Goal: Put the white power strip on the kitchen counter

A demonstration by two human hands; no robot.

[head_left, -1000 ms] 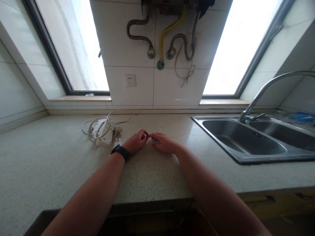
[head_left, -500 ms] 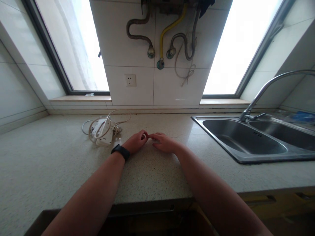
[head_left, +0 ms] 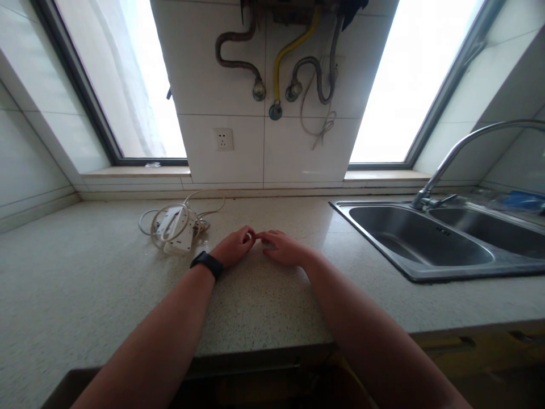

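Head view: left hand (head_left: 233, 247) and right hand (head_left: 284, 249) resting on the speckled tabletop (head_left: 85, 284), fingertips meeting at the middle. Fingers (head_left: 251, 234) of both pinched together around something small and pale, too tiny to make out. Black wristband (head_left: 206, 263) on the left wrist. White power strip (head_left: 175, 227) with coiled cord lying near, left of the hands. Steel sink (head_left: 426, 244) well apart, to the right.

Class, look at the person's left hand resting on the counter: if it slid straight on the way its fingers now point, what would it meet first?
The left hand points right, toward the right hand. Their fingertips already seem to meet, so it would meet the right hand first. Whether something small lies between them cannot be told.
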